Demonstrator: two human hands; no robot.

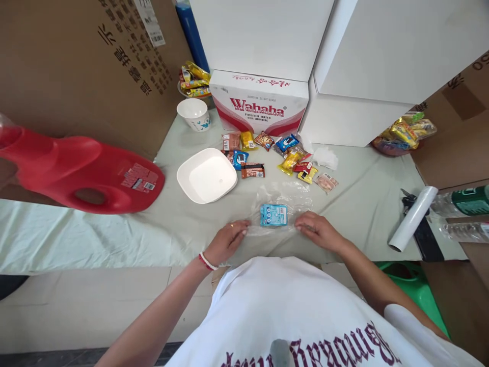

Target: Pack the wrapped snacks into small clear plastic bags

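Observation:
A small light-blue packet (pixel 274 215) with printing and a barcode lies on a sheet of clear plastic film (pixel 284 194), spread on the cloth in front of me. My left hand (pixel 229 239) pinches the film's near left corner, fingers closed. At the near right corner, my right hand (pixel 318 229) also has its fingers closed on the film. The packet sits between the two hands, touched by neither. Beyond the film are several wrapped snacks, among them a brown packet (pixel 252 170) and a yellow one (pixel 290 160). A white square bowl (pixel 207 176) stands to the left.
A big red jug (pixel 91 173) stands at the left. Behind are a paper cup (pixel 194 114), a Wahaha carton (pixel 260 102) and white boxes (pixel 355 117). On the right lie a plastic roll (pixel 413 219) and water bottles (pixel 464 201). A snack bowl (pixel 401 135) is at back right.

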